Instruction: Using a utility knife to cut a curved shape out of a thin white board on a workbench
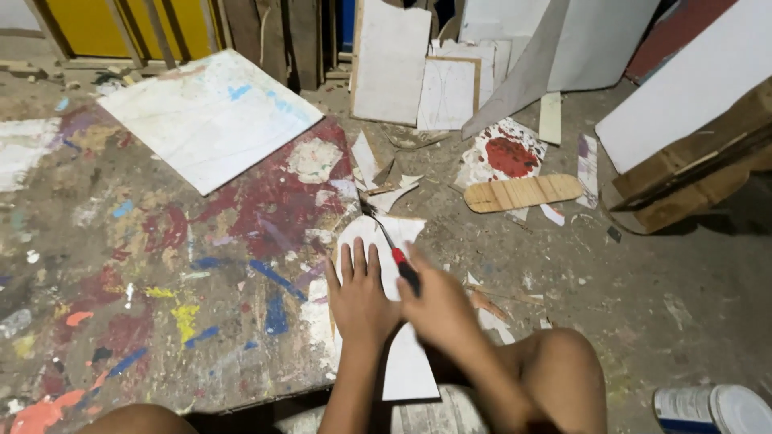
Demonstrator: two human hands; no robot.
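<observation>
My left hand (359, 294) lies flat, fingers spread, on a white cut-out board piece (406, 366) at the edge of a paint-splattered board (153, 273) on the floor. My right hand (434, 305) grips a thin brush with a red and black handle (399, 257). Its dark bristle tip (368, 210) points away from me, at the far end of the white piece. The right hand is a little blurred.
A large white panel with blue smears (211, 116) lies on the board's far side. White boards (392, 60) lean against the back wall. A rounded wooden plank (523, 193), a red-stained sheet (507, 153), a wooden crate (700, 173) and a paint can (712, 410) are on the right.
</observation>
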